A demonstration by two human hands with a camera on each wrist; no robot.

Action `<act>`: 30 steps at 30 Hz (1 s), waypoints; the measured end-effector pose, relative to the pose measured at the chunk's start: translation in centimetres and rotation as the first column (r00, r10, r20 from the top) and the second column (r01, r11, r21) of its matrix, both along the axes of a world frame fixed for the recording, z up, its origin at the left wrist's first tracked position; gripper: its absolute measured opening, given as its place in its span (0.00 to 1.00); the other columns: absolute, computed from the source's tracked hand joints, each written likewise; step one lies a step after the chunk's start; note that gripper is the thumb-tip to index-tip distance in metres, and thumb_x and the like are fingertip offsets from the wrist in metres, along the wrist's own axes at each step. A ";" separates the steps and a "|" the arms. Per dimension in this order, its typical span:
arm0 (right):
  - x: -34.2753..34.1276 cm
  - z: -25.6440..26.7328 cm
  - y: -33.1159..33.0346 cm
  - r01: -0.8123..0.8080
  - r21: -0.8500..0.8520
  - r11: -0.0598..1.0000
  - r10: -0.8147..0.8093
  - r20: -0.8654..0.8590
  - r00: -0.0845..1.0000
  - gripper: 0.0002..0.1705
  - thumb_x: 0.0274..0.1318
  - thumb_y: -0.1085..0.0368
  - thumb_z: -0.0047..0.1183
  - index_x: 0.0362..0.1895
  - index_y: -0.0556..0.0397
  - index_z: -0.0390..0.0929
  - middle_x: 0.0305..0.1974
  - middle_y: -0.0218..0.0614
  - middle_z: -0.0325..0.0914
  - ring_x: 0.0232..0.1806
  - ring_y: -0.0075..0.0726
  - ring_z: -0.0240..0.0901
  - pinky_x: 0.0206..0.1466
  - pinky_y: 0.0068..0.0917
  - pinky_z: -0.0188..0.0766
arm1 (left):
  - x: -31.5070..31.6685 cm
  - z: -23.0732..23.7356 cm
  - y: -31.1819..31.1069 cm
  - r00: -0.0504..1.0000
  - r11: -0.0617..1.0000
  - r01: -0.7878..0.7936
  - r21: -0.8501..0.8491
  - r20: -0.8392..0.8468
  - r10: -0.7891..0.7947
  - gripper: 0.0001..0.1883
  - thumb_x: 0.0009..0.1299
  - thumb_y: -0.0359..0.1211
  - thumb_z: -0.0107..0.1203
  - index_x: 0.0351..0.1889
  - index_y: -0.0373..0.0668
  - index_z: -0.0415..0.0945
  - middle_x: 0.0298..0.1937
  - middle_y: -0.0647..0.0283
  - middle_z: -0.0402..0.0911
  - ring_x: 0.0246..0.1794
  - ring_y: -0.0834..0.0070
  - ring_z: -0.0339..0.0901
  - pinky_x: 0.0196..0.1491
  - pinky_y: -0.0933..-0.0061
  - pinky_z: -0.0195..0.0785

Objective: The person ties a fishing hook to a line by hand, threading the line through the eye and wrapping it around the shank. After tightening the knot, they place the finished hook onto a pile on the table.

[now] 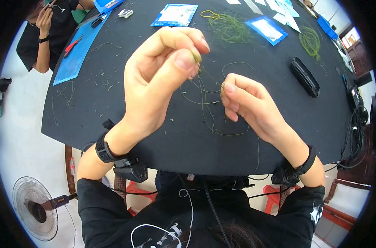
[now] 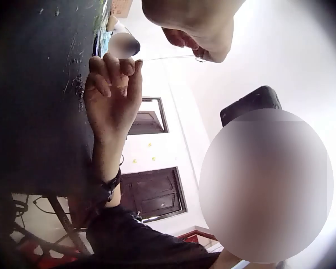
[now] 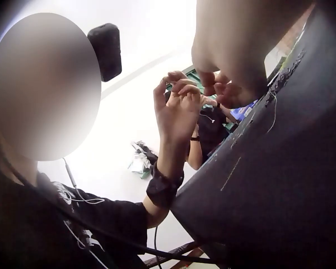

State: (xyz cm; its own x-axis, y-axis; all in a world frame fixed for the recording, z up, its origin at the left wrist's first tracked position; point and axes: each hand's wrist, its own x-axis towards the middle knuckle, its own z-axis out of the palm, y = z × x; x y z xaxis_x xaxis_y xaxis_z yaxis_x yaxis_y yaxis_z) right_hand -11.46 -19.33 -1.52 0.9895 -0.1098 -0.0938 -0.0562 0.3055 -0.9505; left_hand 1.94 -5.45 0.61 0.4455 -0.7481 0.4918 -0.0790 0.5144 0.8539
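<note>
"Thin green thread [image 1: 213,131], where is it?"
"Between the two raised hands, over the broad black table [image 1: 183,146]."
"And the fingers?"
"The left hand [image 1: 150,80] pinches it between thumb and fingers; the right hand [image 1: 254,103], lower, holds it at curled fingertips."

From the right hand [image 1: 254,107], passage lies at one o'clock, between the blue-edged packet [image 1: 267,30] and black case [image 1: 304,77]; thin strands [image 1: 214,102] obstruct nine o'clock.

Workroom, thread-strewn black table [image 1: 150,153].
</note>
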 end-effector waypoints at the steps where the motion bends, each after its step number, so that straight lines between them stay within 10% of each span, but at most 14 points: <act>1: 0.0 0.1 -0.1 0.043 -0.097 0.994 -0.044 -0.006 0.999 0.18 0.59 0.52 0.47 0.26 0.52 0.69 0.23 0.24 0.66 0.23 0.16 0.59 0.26 0.16 0.57 | -0.1 -0.2 -0.1 0.999 1.000 0.013 -0.004 0.043 -0.013 0.11 0.66 0.40 0.49 0.32 0.43 0.65 0.40 0.65 0.66 0.28 0.85 0.58 0.34 0.82 0.56; 11: 0.3 0.6 -3.1 0.387 -0.633 0.671 -0.210 0.338 0.918 0.07 0.53 0.65 0.54 0.31 0.56 0.74 0.26 0.24 0.72 0.28 0.16 0.65 0.34 0.17 0.63 | -1.3 -0.9 -0.5 0.849 0.850 0.281 0.446 0.296 -0.437 0.03 0.55 0.22 0.55 0.26 0.37 0.72 0.31 0.62 0.78 0.34 0.77 0.76 0.37 0.79 0.69; 13: 0.3 1.1 -3.5 0.552 -0.716 0.428 -0.098 0.570 0.816 0.06 0.52 0.67 0.54 0.34 0.56 0.76 0.29 0.25 0.73 0.31 0.18 0.66 0.38 0.19 0.64 | -1.2 -0.9 -0.6 0.790 0.841 0.302 0.450 0.376 -0.485 0.04 0.54 0.22 0.56 0.25 0.37 0.72 0.30 0.62 0.79 0.34 0.76 0.77 0.38 0.78 0.69; 18: -0.9 3.1 -2.6 0.702 -0.527 0.479 -0.289 0.660 0.694 0.09 0.56 0.66 0.49 0.39 0.56 0.76 0.34 0.29 0.74 0.37 0.20 0.68 0.43 0.19 0.63 | -0.9 -0.9 -0.6 0.909 0.960 0.171 0.222 0.341 -0.240 0.04 0.57 0.19 0.53 0.30 0.36 0.73 0.35 0.58 0.77 0.39 0.74 0.76 0.46 0.73 0.70; 23: -1.1 1.6 -0.8 0.088 -0.311 0.946 -0.080 0.041 0.996 0.19 0.61 0.52 0.42 0.41 0.54 0.75 0.34 0.29 0.75 0.36 0.19 0.66 0.37 0.18 0.62 | -0.7 -0.8 -0.6 0.854 0.995 -0.065 0.077 0.520 0.015 0.05 0.57 0.18 0.52 0.31 0.35 0.72 0.36 0.57 0.75 0.38 0.74 0.74 0.52 0.67 0.68; 30: -1.2 1.1 0.1 -0.031 0.048 0.998 0.029 0.047 0.998 0.18 0.60 0.53 0.46 0.40 0.55 0.74 0.34 0.31 0.75 0.34 0.16 0.64 0.35 0.16 0.60 | -0.4 -0.8 -0.6 0.749 0.993 -0.119 0.009 0.657 0.084 0.07 0.56 0.18 0.54 0.31 0.36 0.72 0.36 0.56 0.76 0.37 0.74 0.73 0.53 0.64 0.68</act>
